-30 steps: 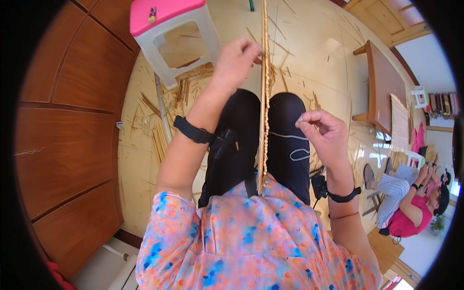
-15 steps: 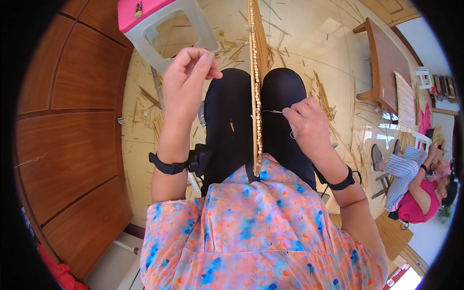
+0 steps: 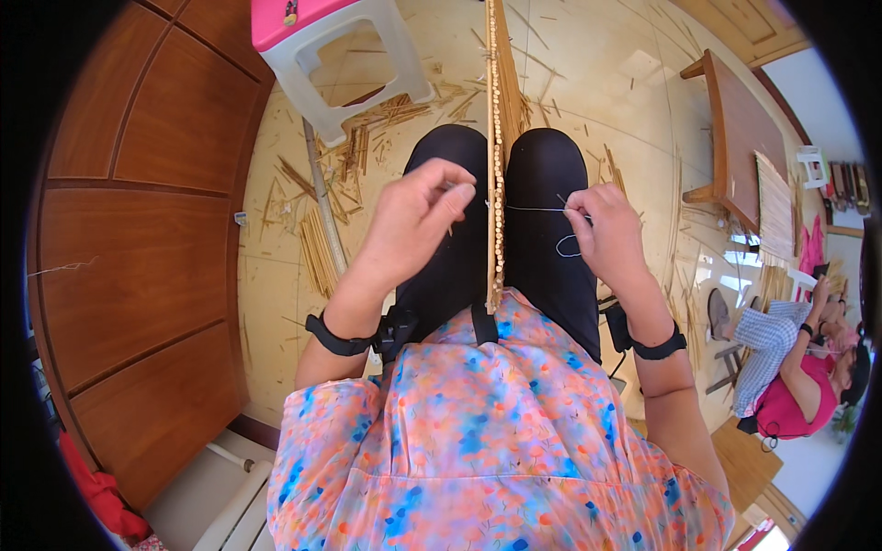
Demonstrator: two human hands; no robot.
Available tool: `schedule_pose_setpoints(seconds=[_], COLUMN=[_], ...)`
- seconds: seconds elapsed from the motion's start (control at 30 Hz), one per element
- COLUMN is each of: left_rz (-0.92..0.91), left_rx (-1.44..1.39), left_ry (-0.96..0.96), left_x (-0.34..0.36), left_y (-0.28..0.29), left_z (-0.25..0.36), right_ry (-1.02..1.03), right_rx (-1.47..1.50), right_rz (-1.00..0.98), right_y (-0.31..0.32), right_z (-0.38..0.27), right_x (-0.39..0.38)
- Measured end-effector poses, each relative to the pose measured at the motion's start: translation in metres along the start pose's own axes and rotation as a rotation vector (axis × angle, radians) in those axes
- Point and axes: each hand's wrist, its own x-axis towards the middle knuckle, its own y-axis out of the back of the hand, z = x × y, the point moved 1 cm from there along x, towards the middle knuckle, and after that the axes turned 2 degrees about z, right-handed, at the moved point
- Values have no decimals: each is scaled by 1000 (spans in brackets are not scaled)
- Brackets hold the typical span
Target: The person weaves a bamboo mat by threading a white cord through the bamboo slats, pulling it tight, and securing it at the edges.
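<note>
Between my knees a panel of bundled straw stalks (image 3: 497,156) stands on edge, its pale cut ends facing up in a long row. A thin white thread (image 3: 537,209) runs taut from the panel's right side to my right hand (image 3: 608,230). Those fingers are pinched shut on it, and a small loop of it hangs below them. A thin, needle-like sliver shows at the fingertips, too fine to be sure of. My left hand (image 3: 421,216) is just left of the panel, apart from it, its fingers curled together; anything they hold is hidden.
Straw pieces (image 3: 317,248) litter the tiled floor. Ahead on the left is a pink-topped white stool (image 3: 344,55); wooden cabinet doors (image 3: 147,211) line the left. On the right are a low wooden table (image 3: 735,138), a straw mat (image 3: 774,207) and a seated person (image 3: 790,367).
My left hand has come down and to the right, close to the panel. My right hand has shifted slightly right, with the thread still in it. The view has moved a little.
</note>
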Motion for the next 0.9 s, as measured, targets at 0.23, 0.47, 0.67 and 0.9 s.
schedule_pose_setpoints(seconds=[0.23, 0.47, 0.67, 0.9], left_rz=[-24, -189, -417, -31], left_rx=[-55, -22, -73, -26], left_ry=[3, -240, -215, -362], left_x=[-6, -5, -6, -12], left_y=[-17, -15, -19, 30], left_z=[-10, 67, 88, 82], right_ry=[-54, 233, 418, 180], right_rx=[300, 335, 93, 102], right_rz=[101, 186, 364, 638], right_y=[46, 91, 115, 154], right_z=[-22, -64, -78, -17], right_x=[0, 27, 52, 28])
